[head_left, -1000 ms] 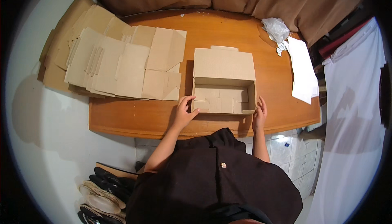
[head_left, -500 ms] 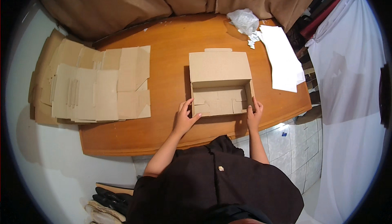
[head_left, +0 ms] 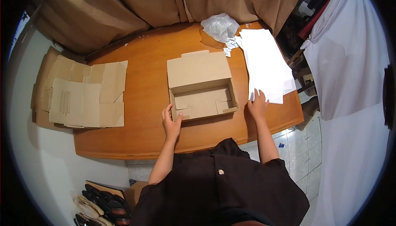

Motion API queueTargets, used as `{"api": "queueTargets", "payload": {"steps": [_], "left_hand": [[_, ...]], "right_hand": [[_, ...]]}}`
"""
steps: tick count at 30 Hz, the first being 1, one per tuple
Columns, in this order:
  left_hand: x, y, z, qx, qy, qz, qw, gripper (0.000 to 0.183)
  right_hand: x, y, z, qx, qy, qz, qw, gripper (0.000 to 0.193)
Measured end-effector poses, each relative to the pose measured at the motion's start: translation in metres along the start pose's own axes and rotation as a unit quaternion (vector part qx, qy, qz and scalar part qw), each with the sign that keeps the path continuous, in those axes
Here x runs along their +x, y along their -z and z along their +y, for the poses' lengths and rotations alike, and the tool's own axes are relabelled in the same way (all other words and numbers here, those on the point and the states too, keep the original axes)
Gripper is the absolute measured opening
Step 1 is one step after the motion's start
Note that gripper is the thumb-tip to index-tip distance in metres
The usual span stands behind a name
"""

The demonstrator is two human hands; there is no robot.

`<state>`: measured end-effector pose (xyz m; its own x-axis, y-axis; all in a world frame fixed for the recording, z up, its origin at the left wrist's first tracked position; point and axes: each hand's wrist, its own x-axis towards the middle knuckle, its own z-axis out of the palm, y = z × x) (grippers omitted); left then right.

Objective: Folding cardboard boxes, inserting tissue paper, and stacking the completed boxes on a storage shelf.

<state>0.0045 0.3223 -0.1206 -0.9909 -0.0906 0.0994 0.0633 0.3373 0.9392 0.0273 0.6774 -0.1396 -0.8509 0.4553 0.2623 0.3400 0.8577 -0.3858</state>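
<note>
A brown cardboard box (head_left: 202,102) stands on the table with its lid (head_left: 200,69) swung up at the far side. Its inside shows bare card with folded tabs at the front. My left hand (head_left: 170,123) holds the box by the near left corner, thumb at the rim and fingers along the outer side. Off to the right, my right hand (head_left: 258,104) rests at the near edge of a stack of white paper sheets (head_left: 266,63). Its fingers are apart and lie on the lowest part of the sheets, gripping nothing.
Several flattened cardboard boxes (head_left: 82,102) lie piled at the left of the wooden table (head_left: 144,81). At the back sit a crumpled clear plastic bag (head_left: 221,27) and paper scraps (head_left: 232,44). Brown curtains (head_left: 123,3) hang behind. Shoes (head_left: 103,205) lie low at the left.
My right hand has let go of the box's right side and moved right to the paper stack. My left hand stays at the box's left corner. The view has shifted.
</note>
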Motion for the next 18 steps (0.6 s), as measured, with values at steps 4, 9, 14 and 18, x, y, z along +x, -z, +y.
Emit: {"api": "queueTargets", "payload": {"steps": [4, 9, 14, 18], "left_hand": [[-0.002, -0.015, 0.023, 0.042, -0.031, 0.069, 0.996, 0.041], [0.004, -0.027, 0.045, 0.062, -0.076, 0.066, 0.993, 0.037], [0.014, -0.037, 0.068, 0.169, -0.096, 0.106, 0.975, 0.037], [0.012, -0.040, 0.085, 0.198, -0.151, 0.087, 0.965, 0.033]], "right_hand": [[0.011, 0.003, 0.006, -0.089, -0.037, -0.092, 0.991, 0.032], [-0.004, -0.007, 0.014, -0.082, 0.017, -0.037, 0.996, 0.010], [-0.009, -0.009, 0.015, -0.008, 0.007, 0.007, 1.000, 0.009], [-0.005, 0.004, 0.008, 0.031, -0.007, 0.011, 0.999, 0.009]]}}
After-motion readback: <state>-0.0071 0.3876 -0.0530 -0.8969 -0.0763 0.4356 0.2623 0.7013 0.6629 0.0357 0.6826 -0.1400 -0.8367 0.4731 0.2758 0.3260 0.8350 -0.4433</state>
